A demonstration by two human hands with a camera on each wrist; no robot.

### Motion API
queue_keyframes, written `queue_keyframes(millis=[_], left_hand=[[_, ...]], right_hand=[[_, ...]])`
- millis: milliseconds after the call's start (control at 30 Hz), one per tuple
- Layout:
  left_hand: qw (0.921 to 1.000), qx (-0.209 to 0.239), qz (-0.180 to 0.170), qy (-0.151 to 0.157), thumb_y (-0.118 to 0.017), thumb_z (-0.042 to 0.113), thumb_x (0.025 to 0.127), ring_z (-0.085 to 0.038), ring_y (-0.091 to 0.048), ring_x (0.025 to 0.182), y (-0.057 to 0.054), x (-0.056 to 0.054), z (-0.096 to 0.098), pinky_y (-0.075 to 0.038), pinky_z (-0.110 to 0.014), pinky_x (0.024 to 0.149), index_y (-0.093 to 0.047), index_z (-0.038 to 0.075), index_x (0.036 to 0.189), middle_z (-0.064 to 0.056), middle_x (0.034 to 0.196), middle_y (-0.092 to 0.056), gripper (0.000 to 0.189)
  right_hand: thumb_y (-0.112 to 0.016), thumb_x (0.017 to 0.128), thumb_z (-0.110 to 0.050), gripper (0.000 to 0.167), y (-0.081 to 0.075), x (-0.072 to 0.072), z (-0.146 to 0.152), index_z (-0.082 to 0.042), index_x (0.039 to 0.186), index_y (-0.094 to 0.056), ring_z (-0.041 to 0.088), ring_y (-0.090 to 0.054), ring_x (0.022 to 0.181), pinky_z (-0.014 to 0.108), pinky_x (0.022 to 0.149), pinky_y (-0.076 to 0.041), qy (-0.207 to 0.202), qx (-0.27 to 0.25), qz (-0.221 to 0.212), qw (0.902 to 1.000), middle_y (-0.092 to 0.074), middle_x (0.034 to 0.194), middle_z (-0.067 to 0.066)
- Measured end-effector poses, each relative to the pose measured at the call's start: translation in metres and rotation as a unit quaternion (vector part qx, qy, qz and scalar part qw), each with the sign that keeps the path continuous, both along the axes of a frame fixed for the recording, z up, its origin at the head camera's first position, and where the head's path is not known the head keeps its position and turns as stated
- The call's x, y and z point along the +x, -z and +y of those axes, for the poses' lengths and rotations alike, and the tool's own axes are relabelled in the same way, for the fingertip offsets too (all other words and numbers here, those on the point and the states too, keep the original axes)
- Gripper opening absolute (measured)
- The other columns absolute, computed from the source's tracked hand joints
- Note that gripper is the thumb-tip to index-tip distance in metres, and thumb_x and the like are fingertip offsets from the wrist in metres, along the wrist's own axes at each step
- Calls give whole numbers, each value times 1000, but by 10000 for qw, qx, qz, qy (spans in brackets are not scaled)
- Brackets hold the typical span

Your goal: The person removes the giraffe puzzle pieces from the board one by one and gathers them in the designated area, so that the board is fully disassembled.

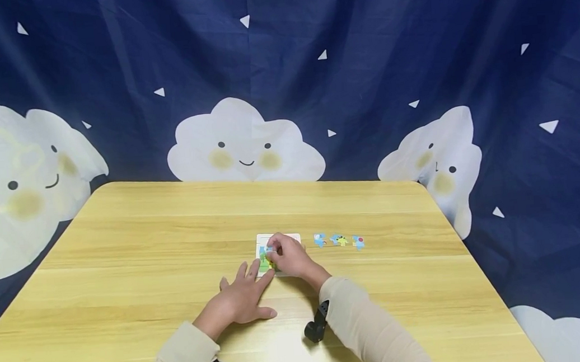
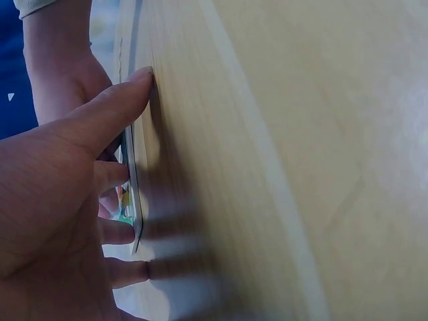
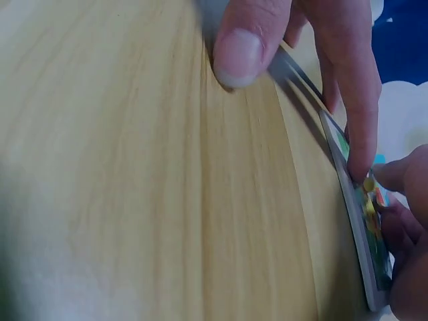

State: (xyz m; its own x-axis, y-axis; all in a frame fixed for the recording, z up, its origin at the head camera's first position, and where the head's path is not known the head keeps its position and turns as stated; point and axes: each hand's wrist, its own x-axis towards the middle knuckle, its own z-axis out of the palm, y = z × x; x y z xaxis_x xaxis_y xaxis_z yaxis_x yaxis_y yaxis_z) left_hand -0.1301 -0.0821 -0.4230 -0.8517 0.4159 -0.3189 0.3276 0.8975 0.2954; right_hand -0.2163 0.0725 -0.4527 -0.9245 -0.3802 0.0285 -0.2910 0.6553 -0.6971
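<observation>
A small puzzle board [image 1: 261,240] with a pale rim and a green and blue picture lies flat on the table. My left hand [image 1: 243,299] spreads its fingers at the board's near left edge, fingertips touching it. Over the board my right hand [image 1: 292,257] has thumb and index finger bent together, pinching a small puzzle piece [image 3: 382,196] at the picture; the fingers hide most of it. Right of the board lie loose puzzle pieces: a blue one [image 1: 319,239], a blue and yellow patch [image 1: 342,241] and a blue one with a red spot [image 1: 359,241].
The wooden table [image 1: 149,258] spreads around the board on all sides. Behind it hangs a dark blue curtain [image 1: 354,87] with cloud faces. Black wrist cameras sit on both sleeves, the right one [image 1: 316,328] close to the tabletop.
</observation>
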Motion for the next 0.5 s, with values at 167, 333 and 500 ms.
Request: queue_keyframes(millis=[167, 333, 500], left_hand=[[10000, -16, 6, 26, -62, 59, 81, -44, -19, 139, 0, 0, 0, -26, -77, 90, -33, 18, 148, -17, 156, -19, 83], [10000, -47, 37, 34, -62, 59, 81, -44, -20, 139, -1, 0, -1, -26, -77, 90, -34, 18, 147, -17, 156, -19, 83], [10000, -70, 29, 30, -62, 59, 81, -44, -20, 139, 0, -1, -1, -26, -76, 91, -34, 18, 147, -17, 156, -18, 83]], right_hand=[[-65, 88, -16, 9, 1, 1, -4, -14, 95, -59, 10, -48, 74, 34, 71, -29, 235, 158, 43, 9996, -52, 78, -5], [-65, 88, -17, 7, 2, 0, -8, -16, 92, -59, 10, -49, 75, 36, 74, -29, 431, 232, 93, 9988, -53, 77, -6], [-64, 89, -18, 6, 1, 1, -10, -15, 91, -60, 12, -49, 75, 36, 73, -29, 539, 260, 95, 9982, -53, 76, -5]])
